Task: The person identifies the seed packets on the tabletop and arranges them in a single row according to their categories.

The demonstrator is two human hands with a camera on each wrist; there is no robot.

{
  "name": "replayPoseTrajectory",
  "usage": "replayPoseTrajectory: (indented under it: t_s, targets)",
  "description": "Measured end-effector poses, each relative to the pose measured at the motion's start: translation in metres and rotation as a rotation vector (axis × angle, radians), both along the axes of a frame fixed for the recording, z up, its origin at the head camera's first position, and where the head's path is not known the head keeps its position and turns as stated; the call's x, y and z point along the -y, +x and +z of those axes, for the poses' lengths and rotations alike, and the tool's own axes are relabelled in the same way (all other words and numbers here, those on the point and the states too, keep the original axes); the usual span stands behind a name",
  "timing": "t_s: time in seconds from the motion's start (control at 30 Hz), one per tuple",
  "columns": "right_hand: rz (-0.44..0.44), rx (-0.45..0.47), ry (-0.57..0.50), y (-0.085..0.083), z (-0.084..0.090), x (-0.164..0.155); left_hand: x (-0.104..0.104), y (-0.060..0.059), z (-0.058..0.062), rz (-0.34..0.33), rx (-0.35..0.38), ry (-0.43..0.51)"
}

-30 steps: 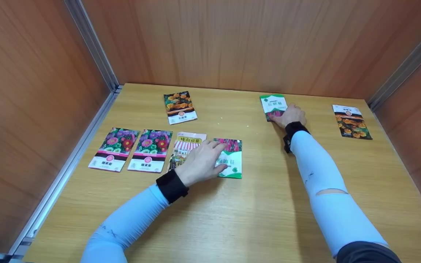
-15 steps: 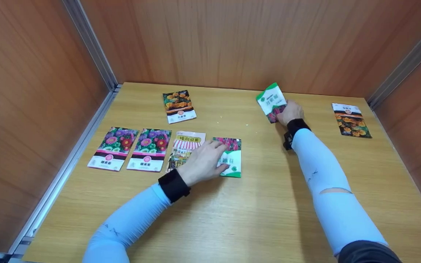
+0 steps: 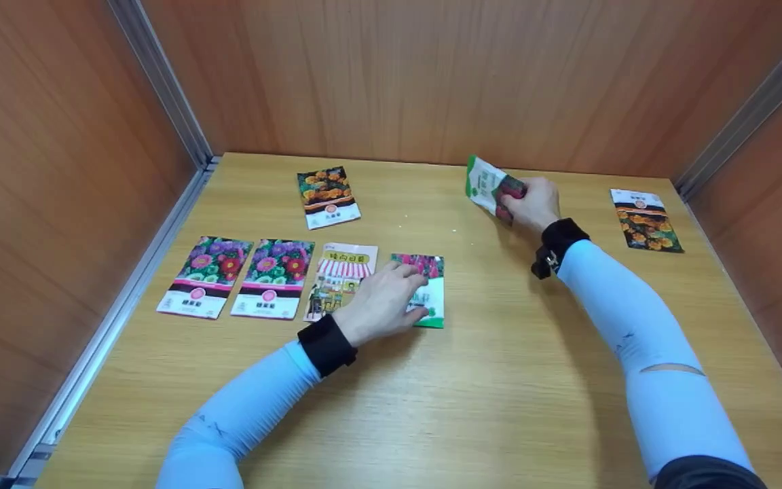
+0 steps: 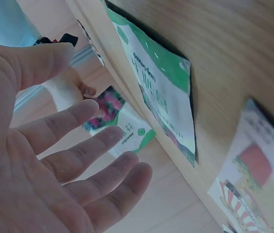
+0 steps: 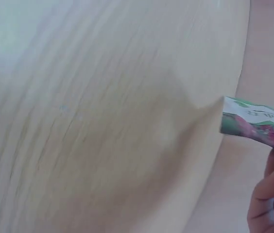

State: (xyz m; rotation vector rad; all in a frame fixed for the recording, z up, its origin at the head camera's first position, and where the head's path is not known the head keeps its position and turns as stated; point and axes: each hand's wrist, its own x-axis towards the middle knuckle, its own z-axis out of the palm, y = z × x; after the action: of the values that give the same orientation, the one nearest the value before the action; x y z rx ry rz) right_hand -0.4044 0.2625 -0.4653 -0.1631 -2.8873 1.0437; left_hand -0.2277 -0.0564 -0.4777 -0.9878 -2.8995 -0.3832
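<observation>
Head view: the right hand [image 3: 533,204], upper right of centre in the frame, pinches a green-and-white seed packet [image 3: 489,187] by one end and holds it lifted and tilted off the wooden table [image 3: 486,394]. The right wrist view shows the same packet [image 5: 253,127] at the right edge of the frame, with curled fingers [image 5: 268,194] clamped on its end and pale wood grain filling everything else.

Near the centre of the head view the left hand [image 3: 384,302] lies with its fingers straight and slightly spread on a second green-and-white packet [image 3: 430,299], which lies flat on the table. In the left wrist view the left hand's fingers [image 4: 93,160] are apart and relaxed, that flat packet [image 4: 161,97] fills the upper middle, and the lifted packet [image 4: 120,124] shows small beyond the fingertips.

Just left of the left hand lies a packet with a striped awning picture [image 3: 340,278], touching or nearly touching the flat green one. Farther left, two packets of pink and red flowers [image 3: 208,275] [image 3: 272,277] lie side by side. A packet of orange flowers [image 3: 326,195] lies alone at the upper middle left, and another orange-flower packet [image 3: 643,219] lies at the far right, well apart from the others.

The table is light wood with visible grain. Reddish-brown wood panel walls [image 3: 398,75] enclose it on three sides, joined at the corners by metal strips [image 3: 160,81], with a metal rail along the table's left edge.
</observation>
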Motion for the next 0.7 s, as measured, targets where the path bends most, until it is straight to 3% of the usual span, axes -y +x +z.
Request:
replayPoseTrajectory:
  t_s: [0.2, 0.33, 0.57, 0.7]
  targets:
    - [0.139, -0.154, 0.001, 0.02, 0.011, 0.013, -0.007, -0.004, 0.005, -0.023, -0.032, 0.034]
    - [0.238, -0.226, -0.042, 0.034, 0.013, 0.024, -0.008, -0.011, 0.014, -0.006, -0.086, 0.083]
    - [0.417, -0.348, -0.19, 0.061, 0.021, 0.046, -0.01, -0.026, 0.031, 0.103, -0.203, 0.209]
    - [0.546, -0.404, -0.224, 0.072, 0.025, 0.058, -0.012, -0.033, 0.036, 0.165, -0.207, 0.312]
